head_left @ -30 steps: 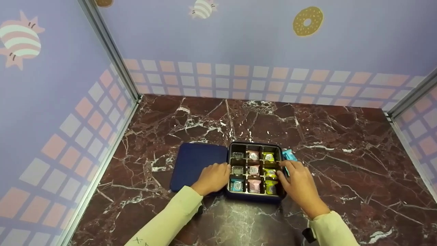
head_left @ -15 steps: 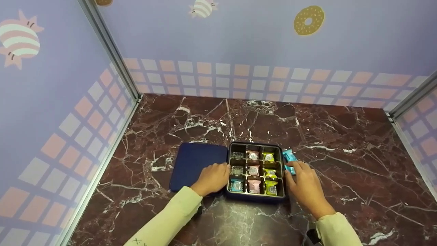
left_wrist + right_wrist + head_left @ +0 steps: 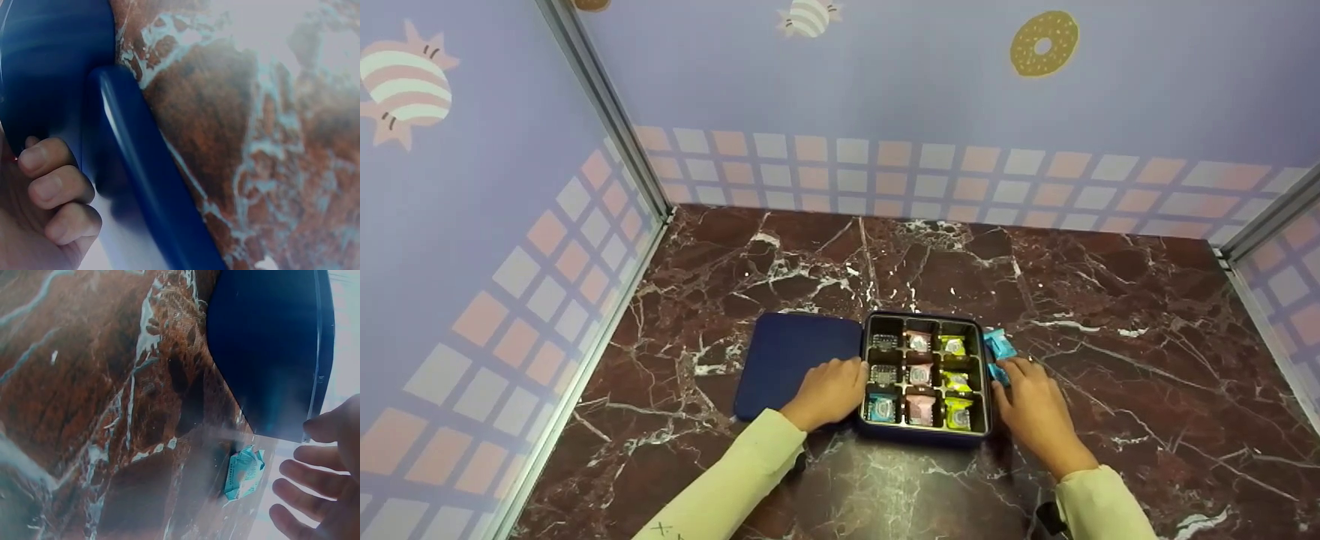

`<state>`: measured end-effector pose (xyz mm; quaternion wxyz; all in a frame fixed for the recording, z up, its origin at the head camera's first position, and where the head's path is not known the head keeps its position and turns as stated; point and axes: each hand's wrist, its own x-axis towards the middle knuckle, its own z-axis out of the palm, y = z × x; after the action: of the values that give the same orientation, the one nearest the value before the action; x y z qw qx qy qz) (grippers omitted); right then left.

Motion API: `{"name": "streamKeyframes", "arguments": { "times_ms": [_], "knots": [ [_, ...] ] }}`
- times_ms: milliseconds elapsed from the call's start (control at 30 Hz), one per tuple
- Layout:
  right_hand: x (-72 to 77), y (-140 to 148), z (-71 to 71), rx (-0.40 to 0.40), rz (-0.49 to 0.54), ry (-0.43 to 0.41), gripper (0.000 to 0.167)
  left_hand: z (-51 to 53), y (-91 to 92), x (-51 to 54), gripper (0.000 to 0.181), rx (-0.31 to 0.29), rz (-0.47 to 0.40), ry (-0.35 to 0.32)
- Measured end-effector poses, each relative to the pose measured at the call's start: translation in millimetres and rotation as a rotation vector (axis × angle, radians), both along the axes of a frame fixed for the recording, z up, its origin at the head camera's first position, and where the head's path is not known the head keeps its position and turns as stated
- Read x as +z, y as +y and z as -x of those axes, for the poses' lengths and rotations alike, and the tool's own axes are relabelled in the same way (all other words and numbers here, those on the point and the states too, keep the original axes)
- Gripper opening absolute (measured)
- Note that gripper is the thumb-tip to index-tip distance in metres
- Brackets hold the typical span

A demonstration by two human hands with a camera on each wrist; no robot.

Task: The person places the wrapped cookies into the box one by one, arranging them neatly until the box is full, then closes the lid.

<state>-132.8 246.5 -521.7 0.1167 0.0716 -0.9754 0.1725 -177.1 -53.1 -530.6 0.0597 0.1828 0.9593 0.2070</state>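
A dark blue box [image 3: 926, 436] with a divided tray lies open on the table, its lid [image 3: 787, 360] folded out flat to the left. Pink wrapped candies [image 3: 919, 375] fill the middle column and yellow-green ones [image 3: 957, 381] the right. One turquoise candy [image 3: 881, 408] sits front left; behind it, two compartments show something greyish and patterned, unclear. My left hand [image 3: 831, 390] grips the box's left edge with curled fingers. My right hand [image 3: 1035, 409] lies beside the box's right wall, fingers loose, partly covering one turquoise candy [image 3: 998, 373]. Another turquoise candy [image 3: 1000, 343] lies just behind it.
A dark red marble table [image 3: 1125, 360] with white veins carries everything. Lilac panels [image 3: 840, 90] with pink and white squares close off the back, left and right.
My right hand has withdrawn from the tray's right side to the table beside the box, uncovering the turquoise candies more. The left hand stays in place.
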Motion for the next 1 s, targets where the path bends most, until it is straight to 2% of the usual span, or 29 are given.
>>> {"name": "streamKeyframes", "arguments": {
  "times_ms": [233,467,633,800,1000],
  "knots": [
    [-6.0,2,0.3,0.022,-0.031,0.020,0.034,-0.2,0.0,0.9,0.040,-0.004,-0.003,-0.003],
    [-9.0,2,1.3,0.034,-0.050,-0.015,0.037,-0.5,-0.2,1.1,0.041,-0.004,-0.004,-0.008],
    [-10.6,2,1.0,0.035,-0.062,-0.010,0.038,-0.7,-0.1,0.9,0.041,0.008,-0.006,-0.005],
    [-12.0,4,-0.7,0.026,-0.050,0.011,0.034,-0.6,0.8,1.1,0.040,0.010,0.003,-0.001],
    [-10.4,6,-3.3,0.010,-0.044,-0.012,0.029,-0.1,0.2,0.5,0.041,0.013,-0.008,-0.014]
  ]
}}
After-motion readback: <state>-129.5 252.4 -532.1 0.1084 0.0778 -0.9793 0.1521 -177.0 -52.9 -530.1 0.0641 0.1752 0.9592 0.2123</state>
